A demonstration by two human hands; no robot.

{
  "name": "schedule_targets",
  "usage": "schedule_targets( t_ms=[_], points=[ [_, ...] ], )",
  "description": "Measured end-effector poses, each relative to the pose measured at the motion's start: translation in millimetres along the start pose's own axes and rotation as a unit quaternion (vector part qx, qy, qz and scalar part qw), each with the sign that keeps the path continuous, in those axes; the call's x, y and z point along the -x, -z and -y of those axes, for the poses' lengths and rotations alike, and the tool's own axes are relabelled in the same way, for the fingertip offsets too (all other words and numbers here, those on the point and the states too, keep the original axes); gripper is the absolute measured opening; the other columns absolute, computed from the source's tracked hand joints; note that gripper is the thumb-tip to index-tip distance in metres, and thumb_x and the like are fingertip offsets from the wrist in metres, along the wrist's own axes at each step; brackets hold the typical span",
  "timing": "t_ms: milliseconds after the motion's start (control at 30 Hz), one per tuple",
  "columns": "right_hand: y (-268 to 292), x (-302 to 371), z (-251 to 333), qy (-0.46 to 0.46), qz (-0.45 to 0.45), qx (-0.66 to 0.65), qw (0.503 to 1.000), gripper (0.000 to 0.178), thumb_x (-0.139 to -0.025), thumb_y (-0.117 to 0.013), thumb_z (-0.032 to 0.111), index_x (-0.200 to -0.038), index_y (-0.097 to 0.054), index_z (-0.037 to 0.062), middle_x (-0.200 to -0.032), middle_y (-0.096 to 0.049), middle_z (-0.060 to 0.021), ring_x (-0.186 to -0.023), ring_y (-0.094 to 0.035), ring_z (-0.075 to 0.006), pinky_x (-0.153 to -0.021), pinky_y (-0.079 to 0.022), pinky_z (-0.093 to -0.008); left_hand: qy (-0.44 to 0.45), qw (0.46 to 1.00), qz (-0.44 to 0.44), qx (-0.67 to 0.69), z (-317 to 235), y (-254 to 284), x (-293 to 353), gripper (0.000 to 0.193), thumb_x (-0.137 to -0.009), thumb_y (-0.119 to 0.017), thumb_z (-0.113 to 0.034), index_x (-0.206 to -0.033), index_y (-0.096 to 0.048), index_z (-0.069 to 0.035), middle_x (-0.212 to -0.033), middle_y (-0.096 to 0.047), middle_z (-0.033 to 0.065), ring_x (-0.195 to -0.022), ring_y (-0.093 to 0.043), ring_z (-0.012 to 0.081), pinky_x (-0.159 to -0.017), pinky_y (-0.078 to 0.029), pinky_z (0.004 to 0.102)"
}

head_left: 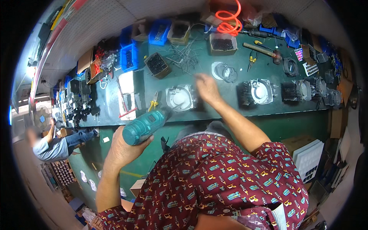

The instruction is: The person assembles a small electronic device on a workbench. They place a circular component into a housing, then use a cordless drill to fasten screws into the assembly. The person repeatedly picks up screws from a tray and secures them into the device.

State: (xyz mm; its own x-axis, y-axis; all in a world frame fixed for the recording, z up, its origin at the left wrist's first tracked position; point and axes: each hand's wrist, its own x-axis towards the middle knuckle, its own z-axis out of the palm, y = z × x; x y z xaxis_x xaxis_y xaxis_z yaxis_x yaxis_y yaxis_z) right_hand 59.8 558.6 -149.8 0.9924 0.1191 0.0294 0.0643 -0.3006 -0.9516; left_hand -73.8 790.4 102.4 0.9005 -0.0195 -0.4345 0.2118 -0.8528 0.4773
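Observation:
My left hand [122, 150] is wrapped round a teal cordless drill [145, 126]. The drill's front end points toward a silver engine-like casting [179, 99] near the bench's front edge. Just right of that casting is my right hand [207, 89], its fingers drawn together; whatever they may hold is too small to tell. Beyond it lies a loose heap of thin metal rods [186, 57]. Yellow-handled pliers [153, 104] rest left of the casting. Farther right, two finned metal cylinders [261, 92] [297, 91] stand along the edge.
Boxes of small dark parts [157, 64] [223, 44] and blue bins [129, 57] line the green bench [226, 101]. A mallet [264, 53] and a coiled orange hose [230, 23] lie toward the back. At far left another person [51, 143] works by stacked dark parts.

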Motion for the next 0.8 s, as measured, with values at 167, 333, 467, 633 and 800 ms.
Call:
schedule_targets(
  t_ms=[167,333,467,633,800],
  points=[
    [25,8,26,-0.291,0.124,-0.394,0.863,0.033,-0.098,-0.047,0.0,-0.129,-0.053,-0.0092,-0.114,-0.067,-0.0201,-0.098,-0.07,-0.0254,-0.084,-0.061,-0.0337,-0.034,0.966,-0.107,0.233,62,-46,24,0.034,-0.088,-0.077,-0.016,-0.118,-0.068,-0.003,-0.105,-0.071,0.007,-0.093,-0.063,0.016,-0.085,-0.051,0.0316],
    [24,12,27,-0.303,0.149,-0.476,0.812,0.028,-0.103,-0.053,0.011,-0.125,-0.054,-0.0058,-0.115,-0.065,-0.0218,-0.101,-0.069,-0.0284,-0.086,-0.061,-0.0371,0.037,0.919,-0.088,0.383,86,-79,31,0.034,-0.09,-0.075,-0.017,-0.12,-0.066,-0.002,-0.109,-0.07,0.0059,-0.094,-0.063,0.0156,-0.085,-0.052,0.0325],
    [21,10,21,-0.325,0.171,-0.491,0.791,0.019,-0.102,-0.058,0.018,-0.11,-0.061,0.0016,-0.104,-0.067,-0.0138,-0.089,-0.068,-0.0212,-0.075,-0.06,-0.032,0.027,0.881,-0.1,0.462,94,-93,29,0.035,-0.09,-0.075,-0.014,-0.121,-0.064,-0.001,-0.108,-0.07,0.0068,-0.09,-0.064,0.0137,-0.079,-0.053,0.0304],
    [12,13,24,-0.347,0.176,-0.528,0.755,0.018,-0.1,-0.064,0.025,-0.101,-0.064,0.0068,-0.086,-0.061,-0.0003,-0.07,-0.053,-0.009,-0.059,-0.047,-0.0236,0.022,0.867,-0.106,0.487,93,-96,27,0.032,-0.091,-0.074,-0.01,-0.12,-0.064,-0.001,-0.105,-0.07,0.0069,-0.086,-0.063,0.0125,-0.075,-0.053,0.0297],
    [7,16,40,-0.373,0.153,-0.548,0.733,0.017,-0.098,-0.066,0.025,-0.098,-0.062,0.008,-0.081,-0.055,-0.0002,-0.067,-0.05,-0.0093,-0.054,-0.043,-0.0224,0.021,0.873,-0.104,0.476,96,-94,27,0.029,-0.091,-0.073,-0.009,-0.117,-0.066,-0.001,-0.1,-0.07,0.0058,-0.083,-0.063,0.0127,-0.074,-0.052,0.0294]
  ],
)
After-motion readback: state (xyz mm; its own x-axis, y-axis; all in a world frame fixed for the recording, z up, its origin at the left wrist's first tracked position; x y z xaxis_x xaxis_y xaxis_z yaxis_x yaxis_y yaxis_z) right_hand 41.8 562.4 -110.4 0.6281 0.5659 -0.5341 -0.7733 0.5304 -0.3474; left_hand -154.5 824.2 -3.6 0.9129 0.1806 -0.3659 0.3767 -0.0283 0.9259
